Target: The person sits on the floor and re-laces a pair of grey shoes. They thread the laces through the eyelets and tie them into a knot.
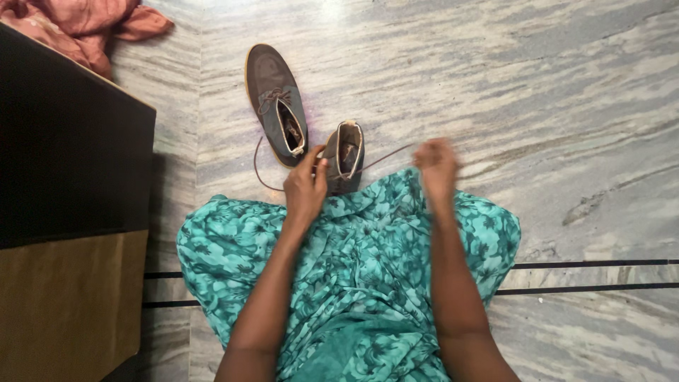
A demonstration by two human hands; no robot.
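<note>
The grey-veined marble floor [552,106] fills most of the view, with a dark cabinet [71,134] along the left edge and a heap of pink cloth [85,25] at the top left corner. A green floral garment [353,262] covers the lap of the seated person. Ahead of it lie two grey ankle boots: the far boot [272,92] rests on the floor with its lace loose, and the near boot [344,157] stands at the lap's edge, opening upward. The left hand [305,187] is closed around the near boot's side, steadying it. The right hand [435,164] is pinched shut on the brown lace [385,157], which runs taut from the boot to the fingers. Lacing goes best, I judge, when the left hand holds the boot firmly while the right draws the lace straight out, evenly, so that the eyelets take equal tension without twisting.
</note>
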